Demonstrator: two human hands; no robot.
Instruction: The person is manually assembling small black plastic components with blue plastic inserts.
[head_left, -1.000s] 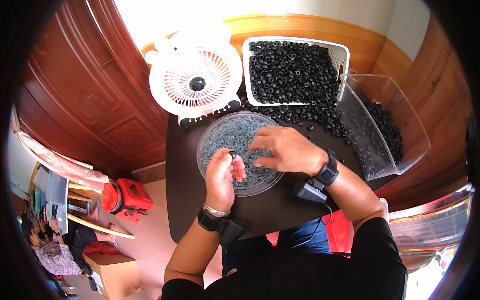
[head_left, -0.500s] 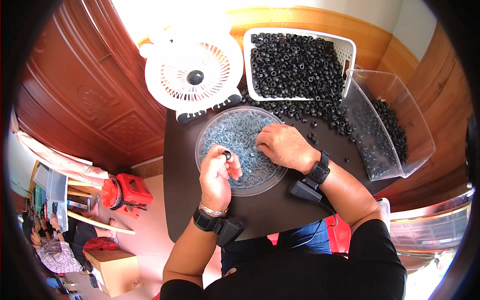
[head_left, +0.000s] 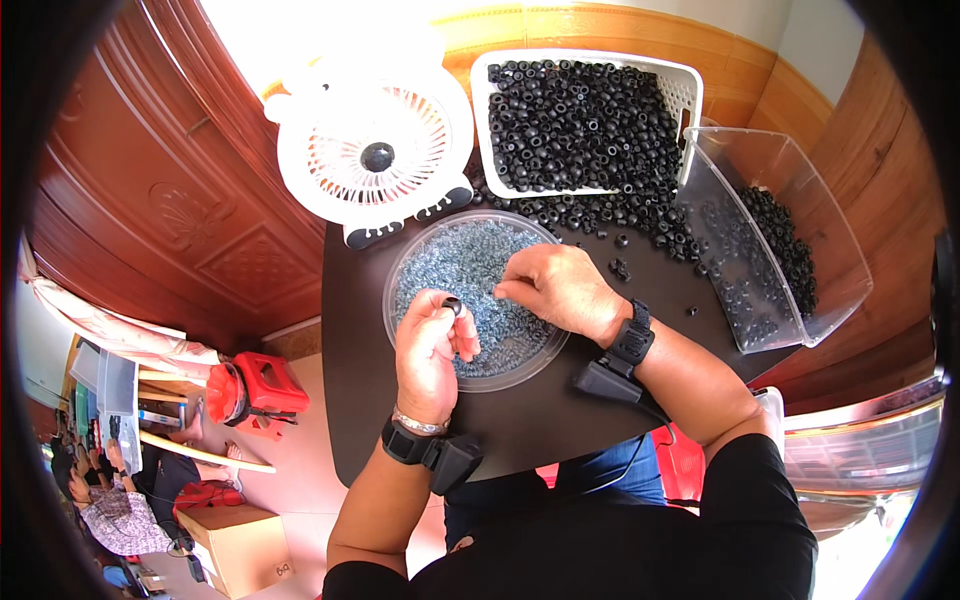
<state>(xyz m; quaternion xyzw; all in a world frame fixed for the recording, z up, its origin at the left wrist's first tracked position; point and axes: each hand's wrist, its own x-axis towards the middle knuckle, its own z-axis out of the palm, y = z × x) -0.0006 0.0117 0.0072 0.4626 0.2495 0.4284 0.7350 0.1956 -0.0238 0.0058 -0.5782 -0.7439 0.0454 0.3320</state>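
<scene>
A small black ring-shaped part (head_left: 452,305) sits between the thumb and forefinger of my left hand (head_left: 428,345), over the left side of a round clear tub. My right hand (head_left: 560,287) hovers over the tub's right side with thumb and fingertips pinched together. Whatever it pinches is too small to make out. Many tiny bluish clear pieces (head_left: 470,265) fill the round tub (head_left: 520,380). Both wrists carry black strapped devices.
Behind the tub a white basket (head_left: 590,192) brims with black ring parts, and more lie spilled (head_left: 640,222) before it. A clear bin (head_left: 850,290) with black parts stands right. A white fan (head_left: 377,157) stands back left. People (head_left: 125,510) sit far left.
My right hand has shifted slightly left over the tiny pieces, its fingertips now more clearly pinched. My left hand keeps its hold on the black part. The whole view has shifted slightly.
</scene>
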